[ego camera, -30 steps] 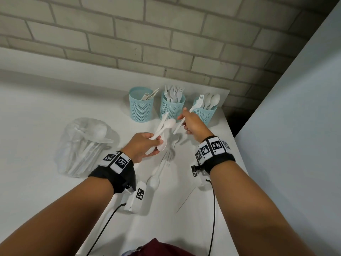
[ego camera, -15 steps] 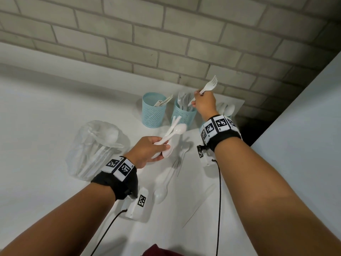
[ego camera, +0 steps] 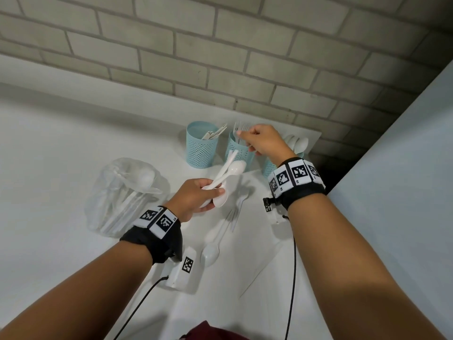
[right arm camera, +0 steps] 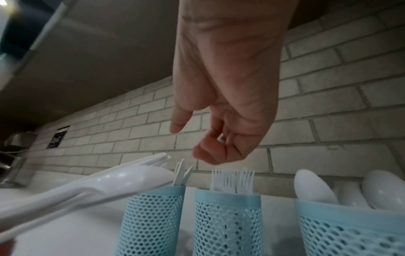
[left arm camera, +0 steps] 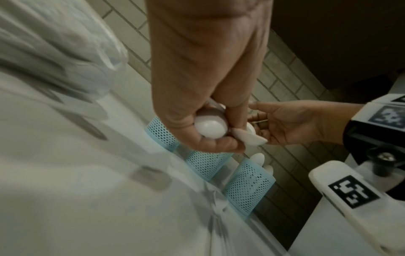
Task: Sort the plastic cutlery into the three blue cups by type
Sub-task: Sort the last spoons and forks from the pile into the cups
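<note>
cups [ego camera: 201,148]: light blue mesh | cutlery [ego camera: 230,171]: white | wristbands [ego camera: 297,179]: black, white coded squares

The right hand [ego camera: 263,143] covers most of the spoon cup [ego camera: 269,168] behind it. The bundle of cutlery [ego camera: 226,174] gripped by the left hand [ego camera: 196,196] hides its handles inside the fist.

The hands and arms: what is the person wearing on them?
Both arms are bare, with no sleeves. Behind the left hand and the right hand sits a black wrist strap topped by white tiles printed with black square codes. A small white camera box with a code hangs under each wrist, trailing a thin black cable.
</note>
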`<act>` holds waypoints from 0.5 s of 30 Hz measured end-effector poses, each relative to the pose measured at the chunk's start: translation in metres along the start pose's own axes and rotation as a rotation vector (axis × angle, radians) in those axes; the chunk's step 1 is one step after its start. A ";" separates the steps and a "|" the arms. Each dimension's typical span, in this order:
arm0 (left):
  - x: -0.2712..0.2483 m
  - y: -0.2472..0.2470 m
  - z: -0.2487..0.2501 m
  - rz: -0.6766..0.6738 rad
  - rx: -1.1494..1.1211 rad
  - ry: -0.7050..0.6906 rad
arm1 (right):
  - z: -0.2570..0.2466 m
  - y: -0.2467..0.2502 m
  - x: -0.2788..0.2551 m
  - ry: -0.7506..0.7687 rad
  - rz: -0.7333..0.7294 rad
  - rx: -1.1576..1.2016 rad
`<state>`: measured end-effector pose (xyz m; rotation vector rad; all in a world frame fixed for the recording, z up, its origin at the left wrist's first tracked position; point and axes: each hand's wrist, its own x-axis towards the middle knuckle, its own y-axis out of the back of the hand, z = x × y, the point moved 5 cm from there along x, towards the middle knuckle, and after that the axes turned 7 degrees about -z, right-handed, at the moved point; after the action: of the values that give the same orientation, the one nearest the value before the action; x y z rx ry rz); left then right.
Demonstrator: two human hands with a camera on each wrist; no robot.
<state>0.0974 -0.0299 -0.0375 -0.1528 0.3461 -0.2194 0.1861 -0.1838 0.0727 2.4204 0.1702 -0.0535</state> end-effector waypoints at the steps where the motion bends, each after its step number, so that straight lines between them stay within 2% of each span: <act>1: -0.001 0.000 0.000 0.013 -0.011 -0.006 | -0.001 -0.004 -0.008 -0.022 -0.060 -0.073; 3: -0.002 0.000 0.000 0.039 -0.035 -0.022 | 0.004 -0.016 -0.020 -0.122 -0.165 -0.116; 7: -0.004 -0.005 0.000 0.068 -0.015 -0.059 | 0.014 -0.047 -0.037 -0.304 -0.317 0.019; 10: -0.005 -0.006 0.000 0.091 0.022 -0.082 | 0.015 -0.056 -0.044 -0.312 -0.321 0.129; 15: -0.006 -0.009 -0.001 0.083 0.044 -0.099 | 0.019 -0.051 -0.049 -0.304 -0.236 0.265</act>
<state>0.0902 -0.0373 -0.0345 -0.1057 0.2480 -0.1368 0.1308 -0.1634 0.0290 2.6045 0.3251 -0.5797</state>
